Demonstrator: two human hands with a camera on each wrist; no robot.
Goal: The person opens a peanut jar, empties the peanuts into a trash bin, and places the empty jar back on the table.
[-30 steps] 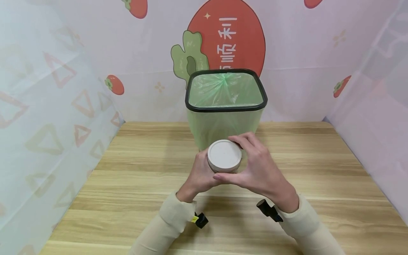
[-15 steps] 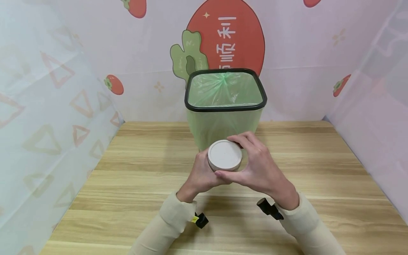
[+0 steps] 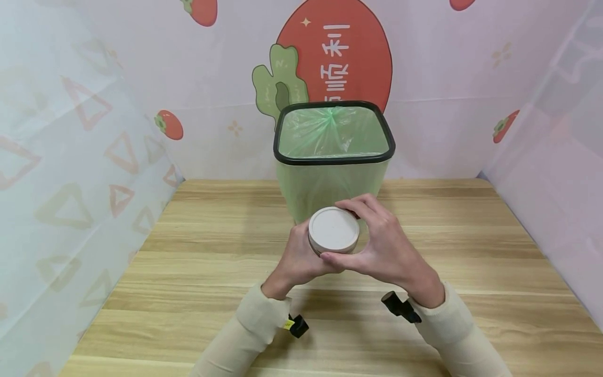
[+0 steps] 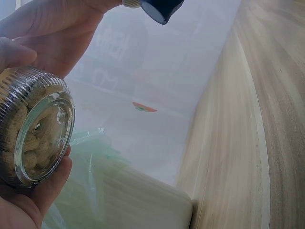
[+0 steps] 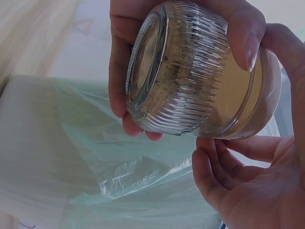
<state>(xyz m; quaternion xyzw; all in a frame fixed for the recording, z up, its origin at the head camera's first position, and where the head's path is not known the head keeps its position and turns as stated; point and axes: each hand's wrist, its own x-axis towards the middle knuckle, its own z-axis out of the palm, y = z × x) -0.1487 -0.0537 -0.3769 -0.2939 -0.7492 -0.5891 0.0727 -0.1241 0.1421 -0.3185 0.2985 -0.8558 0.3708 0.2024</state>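
Observation:
A ribbed glass jar (image 5: 190, 71) with a white lid (image 3: 333, 229) is held up over the near middle of the table. Tan, lumpy pieces (image 4: 35, 148) show through its clear bottom in the left wrist view. My left hand (image 3: 301, 254) grips the glass body, fingers wrapped around its far side. Around the lid's edge curl the thumb and fingers of my right hand (image 3: 383, 243), thumb on the near side and fingers on the far side. From the head view, the lid hides most of the glass.
Behind the hands stands a pale green bin (image 3: 332, 183) with a black rim and a thin green bag lining it. Printed cloth walls (image 3: 226, 141) enclose the wooden table (image 3: 198, 262) at the back and both sides.
Both hands and the jar stay almost in place, with only a very small drift to the right. The lid remains on the jar, and both hands keep their grip.

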